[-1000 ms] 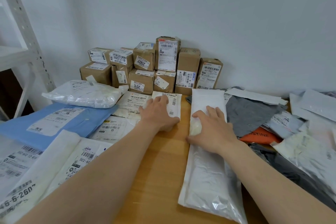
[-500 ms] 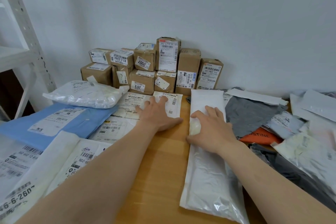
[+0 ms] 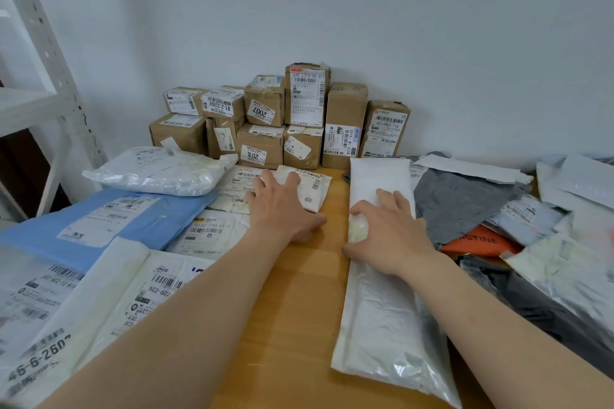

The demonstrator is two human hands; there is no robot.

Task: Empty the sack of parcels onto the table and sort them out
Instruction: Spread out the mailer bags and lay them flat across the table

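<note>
Ideally, the small labelled parcel point(image 3: 309, 188) near the table's point(image 3: 299, 309) far edge is slid left under the flat, spread left hand point(image 3: 282, 209), and the long white mailer point(image 3: 375, 309) right under the relaxed, unclenched right hand point(image 3: 388, 229).

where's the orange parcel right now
In the head view, the orange parcel lies on the right side of the table, just right of the right hand, at the near edge of the grey mailer.

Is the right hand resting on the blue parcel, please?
No, the right hand lies on the long white mailer; the blue parcel sits left.
</note>
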